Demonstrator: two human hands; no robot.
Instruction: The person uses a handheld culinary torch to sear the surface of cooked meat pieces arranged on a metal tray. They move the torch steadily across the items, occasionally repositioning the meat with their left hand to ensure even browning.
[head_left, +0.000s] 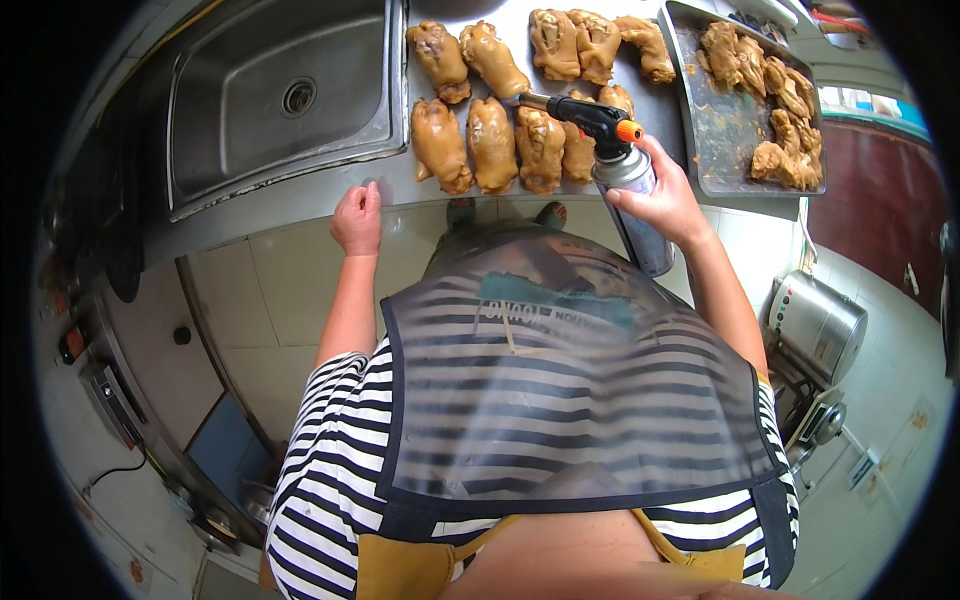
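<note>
My right hand (667, 191) grips the gas canister (634, 180) of a butane torch (592, 120) with a black head and an orange knob. Its metal nozzle points left, with a small bluish flame at the tip by the lower end of a browned piece of meat, likely a pork knuckle (495, 60). More such pieces lie in two rows on the steel counter, among them one nearer me (491, 146) and another at the left (441, 146). The torch partly hides some pieces. My left hand (357, 219) is closed at the counter's front edge, nothing visible in it.
A steel sink (277, 97) is set in the counter at the left. At the right stands a metal tray (701, 150) with several browned meat pieces (787, 150). A round steel appliance (821, 322) stands lower right, near the tiled wall.
</note>
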